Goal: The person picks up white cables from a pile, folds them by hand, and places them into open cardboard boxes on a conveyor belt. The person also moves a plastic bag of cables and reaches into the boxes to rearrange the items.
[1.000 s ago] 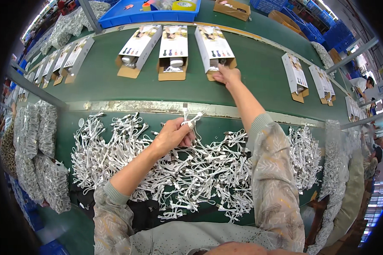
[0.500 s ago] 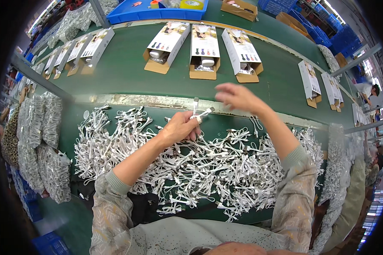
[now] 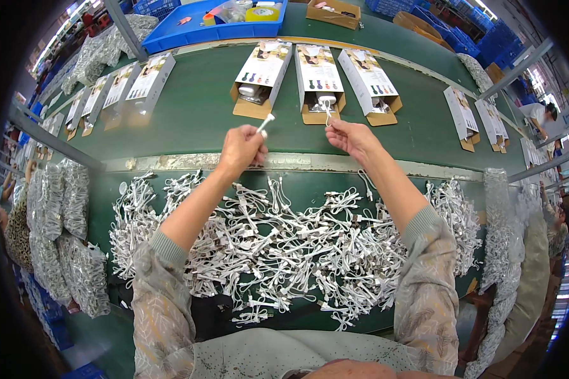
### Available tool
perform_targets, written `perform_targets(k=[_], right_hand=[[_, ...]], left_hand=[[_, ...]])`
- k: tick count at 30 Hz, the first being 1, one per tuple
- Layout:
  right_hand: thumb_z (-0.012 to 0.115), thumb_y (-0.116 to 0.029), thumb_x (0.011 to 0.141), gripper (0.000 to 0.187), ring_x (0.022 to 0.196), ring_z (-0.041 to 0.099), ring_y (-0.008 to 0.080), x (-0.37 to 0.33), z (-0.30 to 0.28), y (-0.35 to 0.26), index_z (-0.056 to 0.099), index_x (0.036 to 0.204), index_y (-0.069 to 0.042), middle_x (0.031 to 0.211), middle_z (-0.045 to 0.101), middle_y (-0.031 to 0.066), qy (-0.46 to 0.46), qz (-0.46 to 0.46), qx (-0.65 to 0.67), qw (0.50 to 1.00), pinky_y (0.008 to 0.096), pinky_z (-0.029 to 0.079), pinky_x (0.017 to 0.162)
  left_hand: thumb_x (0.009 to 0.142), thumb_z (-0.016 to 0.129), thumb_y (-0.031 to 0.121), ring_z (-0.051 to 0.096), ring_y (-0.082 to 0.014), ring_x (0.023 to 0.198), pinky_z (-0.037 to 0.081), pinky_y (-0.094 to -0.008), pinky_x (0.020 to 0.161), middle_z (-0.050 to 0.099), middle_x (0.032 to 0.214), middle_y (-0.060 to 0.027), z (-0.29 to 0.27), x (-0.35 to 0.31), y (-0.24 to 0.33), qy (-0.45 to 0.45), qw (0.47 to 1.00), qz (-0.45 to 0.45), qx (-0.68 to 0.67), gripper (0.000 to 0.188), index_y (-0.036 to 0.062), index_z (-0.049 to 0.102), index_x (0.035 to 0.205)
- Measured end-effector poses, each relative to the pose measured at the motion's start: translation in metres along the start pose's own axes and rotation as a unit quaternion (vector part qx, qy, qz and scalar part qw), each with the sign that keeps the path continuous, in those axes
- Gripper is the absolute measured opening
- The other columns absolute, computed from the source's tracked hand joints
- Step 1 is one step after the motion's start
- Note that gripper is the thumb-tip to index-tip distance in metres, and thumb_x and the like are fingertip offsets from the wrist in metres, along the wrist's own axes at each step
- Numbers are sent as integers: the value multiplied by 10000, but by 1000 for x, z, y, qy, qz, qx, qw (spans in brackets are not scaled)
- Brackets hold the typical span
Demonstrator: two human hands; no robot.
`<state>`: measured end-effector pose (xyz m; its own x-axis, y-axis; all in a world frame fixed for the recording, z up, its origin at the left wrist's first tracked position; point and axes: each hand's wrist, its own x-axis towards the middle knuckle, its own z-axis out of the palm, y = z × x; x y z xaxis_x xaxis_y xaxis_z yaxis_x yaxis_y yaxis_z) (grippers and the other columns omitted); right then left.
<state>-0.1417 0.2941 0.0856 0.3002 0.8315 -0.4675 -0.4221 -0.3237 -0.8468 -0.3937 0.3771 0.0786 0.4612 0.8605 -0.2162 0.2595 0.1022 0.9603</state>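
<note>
My right hand (image 3: 355, 139) pinches a short white USB cable (image 3: 327, 113) at the open near end of the middle white box (image 3: 318, 74). A white plastic piece and a silvery packet show inside that box. My left hand (image 3: 240, 149) is closed around another white charging cable (image 3: 267, 122), its connector sticking up past the fingers, near the front of the left box (image 3: 262, 63). A third box (image 3: 367, 71) lies to the right, flaps open too. Below my hands spreads a big pile of loose white cables (image 3: 297, 252).
More open boxes lie on the green belt (image 3: 196, 126) at far left and right. A worn metal rail (image 3: 284, 162) divides belt from pile. Beyond are a blue tray (image 3: 171, 39) with tape and a cardboard tray (image 3: 313, 16). Bagged cables (image 3: 57, 215) hang left; posts stand either side.
Both hands have moved forward over the rail, the left one going left. My right hand, bare before, now holds a cable at the middle box. The boxes sit slightly differently in the view.
</note>
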Motion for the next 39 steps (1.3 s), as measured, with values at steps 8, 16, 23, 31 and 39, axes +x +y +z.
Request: perform_targets(k=[8, 16, 23, 31, 39], right_hand=[[582, -36, 856, 171, 729, 650, 215, 101, -23, 13, 553, 973, 85, 838, 629, 160, 101, -38, 87, 990, 289, 577, 607], [577, -311, 876, 353, 577, 625, 166, 89, -93, -19, 595, 893, 40, 727, 638, 113, 164, -49, -315, 934, 262, 526, 518], [710, -439, 703, 460, 896, 619, 298, -35, -124, -14, 637, 899, -29, 887, 655, 179, -13, 0, -683, 731, 382, 478, 786], [637, -190, 740, 308, 798, 616, 319, -79, -79, 26, 607, 985, -6, 818, 651, 139, 18, -169, -665, 728, 389, 473, 751], [655, -216, 826, 218, 659, 594, 66, -88, 21, 17, 639, 945, -34, 791, 648, 23, -59, 36, -307, 949, 204, 504, 581]], left_hand=[[854, 522, 129, 585, -110, 507, 467, -234, 461, 629, 673, -65, 53, 104, -10, 72, 997, 15, 20, 166, -24, 584, 874], [774, 547, 73, 558, -388, 978, 445, -424, 869, 569, 1061, -229, 124, 138, -11, 43, 925, 242, 288, 381, -15, 458, 1134], [762, 658, 269, 549, -338, 1007, 448, -397, 876, 578, 1046, -176, 146, 19, 0, -282, 842, 288, 359, 432, 25, 550, 1103], [708, 635, 210, 605, -343, 815, 478, -425, 724, 616, 796, -176, 100, -39, 8, -234, 848, 178, 442, 232, 14, 581, 820], [806, 681, 263, 483, -39, 615, 401, -204, 567, 581, 704, 29, -38, -76, 13, -223, 970, -61, 79, 226, 42, 642, 837]])
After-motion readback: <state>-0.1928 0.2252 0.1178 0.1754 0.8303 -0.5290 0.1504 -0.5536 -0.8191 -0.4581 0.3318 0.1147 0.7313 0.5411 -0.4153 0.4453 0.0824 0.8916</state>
